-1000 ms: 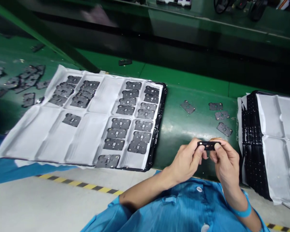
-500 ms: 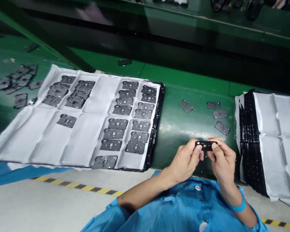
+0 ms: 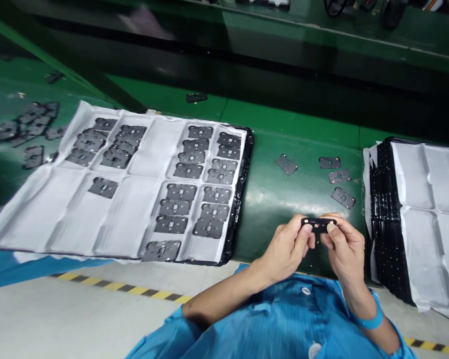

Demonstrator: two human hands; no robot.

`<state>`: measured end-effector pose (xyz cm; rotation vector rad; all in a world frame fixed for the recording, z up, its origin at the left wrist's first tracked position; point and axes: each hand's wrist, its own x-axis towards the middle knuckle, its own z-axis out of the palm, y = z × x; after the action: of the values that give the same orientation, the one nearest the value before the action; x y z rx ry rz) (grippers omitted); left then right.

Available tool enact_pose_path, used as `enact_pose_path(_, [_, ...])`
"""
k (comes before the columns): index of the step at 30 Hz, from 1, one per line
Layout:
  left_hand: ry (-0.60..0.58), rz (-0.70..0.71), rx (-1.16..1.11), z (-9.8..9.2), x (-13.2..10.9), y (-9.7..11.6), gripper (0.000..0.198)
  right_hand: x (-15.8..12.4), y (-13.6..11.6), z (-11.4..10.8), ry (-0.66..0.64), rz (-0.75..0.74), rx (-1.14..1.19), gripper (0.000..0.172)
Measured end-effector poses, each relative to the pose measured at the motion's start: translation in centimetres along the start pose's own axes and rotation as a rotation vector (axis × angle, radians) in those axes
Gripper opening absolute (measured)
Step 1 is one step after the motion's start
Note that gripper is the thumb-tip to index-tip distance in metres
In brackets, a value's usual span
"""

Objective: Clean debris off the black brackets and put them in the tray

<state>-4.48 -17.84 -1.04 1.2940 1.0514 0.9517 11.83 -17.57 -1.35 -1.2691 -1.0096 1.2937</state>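
Note:
Both my hands pinch one small black metal plate (image 3: 317,224) in front of my chest, above the near edge of the green bench. My left hand (image 3: 288,247) grips its left end with thumb and fingers. My right hand (image 3: 344,249) grips its right end. To the left lies a black tray (image 3: 243,189) lined with white paper, and several grey plates (image 3: 194,189) sit in rows in its pockets. Three loose plates (image 3: 338,177) and one more plate (image 3: 286,164) lie on the bench just beyond my hands.
A stack of black trays topped with white paper (image 3: 415,214) stands at the right. More loose plates (image 3: 30,132) are scattered at the far left of the green bench (image 3: 284,129). The floor below has a yellow-black stripe (image 3: 115,286).
My hands and the held plate have stayed almost where they were, with only a slight turn of the plate. The view has shifted a little.

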Motion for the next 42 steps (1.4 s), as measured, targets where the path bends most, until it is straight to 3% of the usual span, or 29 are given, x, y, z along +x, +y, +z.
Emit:
enact_pose_path(24, [0.022, 0.121, 0.07, 0.2, 0.0, 0.0, 0.027, 0.1, 0.6, 0.2, 0.007, -0.076, 0.06, 0.019])
enact_pose_path(42, [0.032, 0.127, 0.088, 0.2, -0.2, -0.2, 0.026, -0.2, 0.7, 0.4, 0.023, -0.084, 0.028, 0.02])
